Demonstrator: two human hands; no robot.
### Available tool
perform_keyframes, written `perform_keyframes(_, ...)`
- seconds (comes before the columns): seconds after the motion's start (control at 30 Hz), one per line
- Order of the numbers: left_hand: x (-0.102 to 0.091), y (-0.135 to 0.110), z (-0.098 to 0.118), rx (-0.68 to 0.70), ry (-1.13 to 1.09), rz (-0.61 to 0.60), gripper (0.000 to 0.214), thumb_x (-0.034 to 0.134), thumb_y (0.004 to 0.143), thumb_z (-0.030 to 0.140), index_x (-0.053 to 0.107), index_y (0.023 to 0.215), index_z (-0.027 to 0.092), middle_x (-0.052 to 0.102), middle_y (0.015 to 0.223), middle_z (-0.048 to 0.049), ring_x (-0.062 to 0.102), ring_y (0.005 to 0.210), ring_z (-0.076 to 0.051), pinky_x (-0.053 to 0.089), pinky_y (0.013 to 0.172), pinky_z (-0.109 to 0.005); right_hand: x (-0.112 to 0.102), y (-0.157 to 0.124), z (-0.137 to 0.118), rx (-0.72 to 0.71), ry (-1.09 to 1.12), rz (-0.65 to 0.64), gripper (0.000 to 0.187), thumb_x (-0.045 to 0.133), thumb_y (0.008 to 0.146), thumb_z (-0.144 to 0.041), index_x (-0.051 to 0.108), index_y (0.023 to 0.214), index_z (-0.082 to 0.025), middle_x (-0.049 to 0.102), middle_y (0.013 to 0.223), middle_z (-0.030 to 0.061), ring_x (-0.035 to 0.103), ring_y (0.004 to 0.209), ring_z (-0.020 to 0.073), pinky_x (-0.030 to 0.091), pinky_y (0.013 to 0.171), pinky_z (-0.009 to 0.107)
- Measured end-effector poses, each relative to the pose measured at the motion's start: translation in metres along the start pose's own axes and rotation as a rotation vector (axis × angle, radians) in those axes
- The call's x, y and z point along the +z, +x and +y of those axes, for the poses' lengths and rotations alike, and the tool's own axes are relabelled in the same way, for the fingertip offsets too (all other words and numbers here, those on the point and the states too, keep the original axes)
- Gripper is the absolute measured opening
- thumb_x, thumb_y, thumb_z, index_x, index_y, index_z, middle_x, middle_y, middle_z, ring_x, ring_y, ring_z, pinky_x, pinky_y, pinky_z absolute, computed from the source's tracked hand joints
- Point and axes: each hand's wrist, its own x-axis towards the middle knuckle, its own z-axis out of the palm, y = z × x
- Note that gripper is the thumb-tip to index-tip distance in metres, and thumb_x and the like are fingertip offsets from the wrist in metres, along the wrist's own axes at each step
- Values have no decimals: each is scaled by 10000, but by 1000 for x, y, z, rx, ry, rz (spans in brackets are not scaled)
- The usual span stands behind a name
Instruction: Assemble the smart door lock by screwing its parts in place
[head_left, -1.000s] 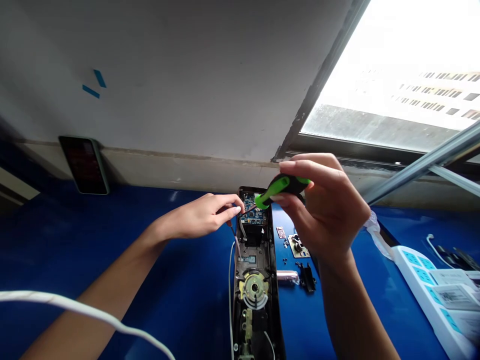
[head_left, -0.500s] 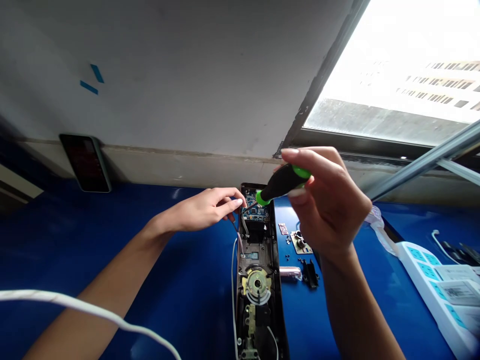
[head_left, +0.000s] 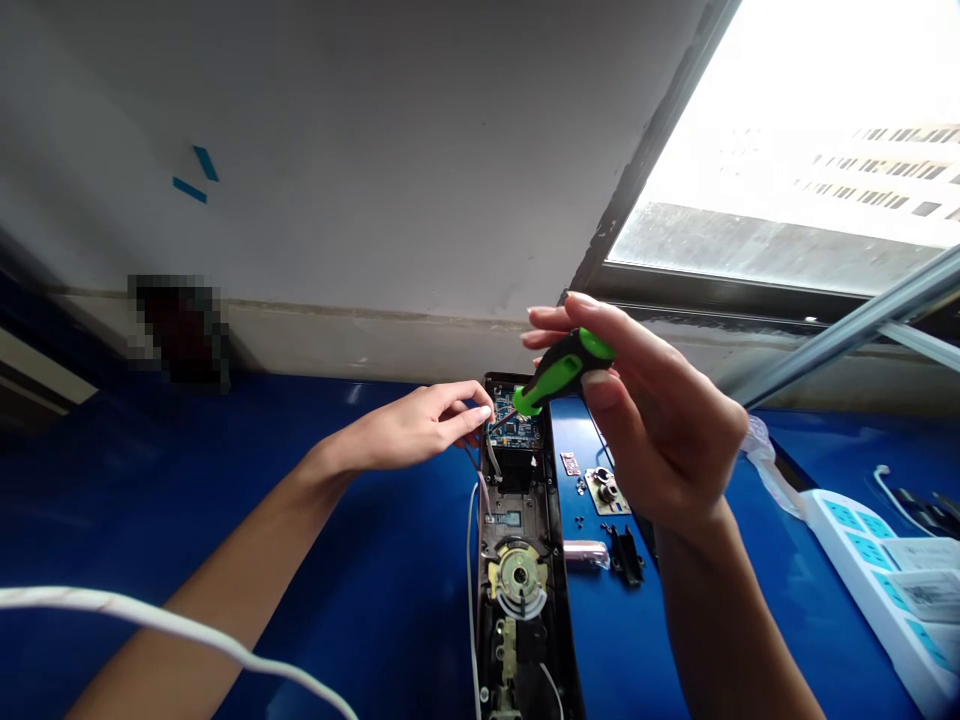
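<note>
My right hand point(head_left: 660, 430) grips the black-and-green handle of a screwdriver point(head_left: 561, 372), thumb below and some fingers stretched out above. The thin shaft slants down left, its tip at the left side of a blue circuit board point(head_left: 511, 432). That board lies in the far end of a long dark lock-like housing point(head_left: 555, 560). At the housing's upper left edge, my left hand point(head_left: 450, 418) is closed in a pinch beside the tip; what its fingertips hold is hidden. Thin wires point(head_left: 484, 490) run down from beneath these fingers. A round yellowish metal part point(head_left: 520, 575) sits mid-housing.
Right of the housing lie a small board point(head_left: 606, 490), a small red board point(head_left: 571, 463), loose screws point(head_left: 580, 522), a black bracket point(head_left: 627, 556) and a pink wrapped piece point(head_left: 587, 553). A white power strip point(head_left: 862, 575) is farther right. A white cable point(head_left: 187, 625) crosses the left foreground.
The screwdriver handle has turned, so a green stripe now shows. My right fingers have spread more along it. My left hand keeps its place at the housing edge; the view shifts slightly.
</note>
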Motion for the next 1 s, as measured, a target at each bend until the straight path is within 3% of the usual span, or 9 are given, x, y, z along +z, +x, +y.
perform_keyframes(0.1,0,1,-2,20,-9,-5,309,492,1056,490,622,1084,210,704,935,-11,665,904,-207,495,812,-297,-1,-1,1,-26,12,45,518,722,922,-93,701,1388,-319,760,1212,61,755,1018,263,689,835,488)
perform_keyframes(0.2,0,1,-3,13,-28,-11,314,499,1056,486,630,1103,204,724,954,-26,694,947,-224,524,860,-317,-1,-1,1,-28,-55,117,457,850,846,-172,773,1275,-309,708,1048,55,714,890,222,662,722,426)
perform_keyframes(0.33,0,1,-4,1,-76,-24,331,520,1049,507,631,1118,203,751,999,-48,719,996,-246,556,910,-356,-1,0,-6,13,-66,25,406,595,1037,-231,676,1417,-348,720,1283,59,727,1050,247,662,898,505)
perform_keyframes(0.4,0,2,-6,2,-100,-29,331,533,1045,513,630,1120,206,757,1009,-51,728,1001,-253,568,928,-378,-2,0,-9,25,-56,6,444,567,1042,-183,654,1437,-365,731,1328,42,739,1088,256,662,937,526)
perform_keyframes(0.57,1,3,-9,28,-189,-29,333,531,1048,514,636,1063,198,748,1062,-56,732,1053,-262,591,974,-398,-3,-1,-6,-12,-119,134,403,860,858,-243,783,1244,-332,722,1028,47,715,860,227,664,702,431)
perform_keyframes(0.67,2,4,-9,21,-260,-42,349,514,1059,519,631,1058,190,738,1068,-59,733,1061,-257,600,1001,-409,-4,1,-6,6,-138,68,325,697,994,-333,740,1316,-335,707,1152,67,724,977,247,675,790,450)
perform_keyframes(0.77,4,6,-8,16,-297,-39,341,536,1051,523,613,1033,192,730,1020,-45,736,1020,-246,602,1021,-436,-4,3,-9,32,-103,-28,391,521,1073,-261,649,1430,-356,704,1346,46,726,1129,268,668,921,511)
perform_keyframes(0.93,4,6,-9,19,-298,-11,343,573,1023,533,610,983,194,728,977,-36,742,1012,-258,603,1031,-462,-2,3,-8,-10,-101,105,382,823,896,-242,764,1262,-335,743,1038,34,703,916,220,674,761,420)
perform_keyframes(1.0,4,6,-10,24,-294,-13,348,561,1030,534,617,983,194,729,983,-39,739,1029,-263,606,1025,-460,0,2,-7,3,-130,132,327,813,911,-304,775,1235,-326,719,1004,39,688,908,218,669,748,411)
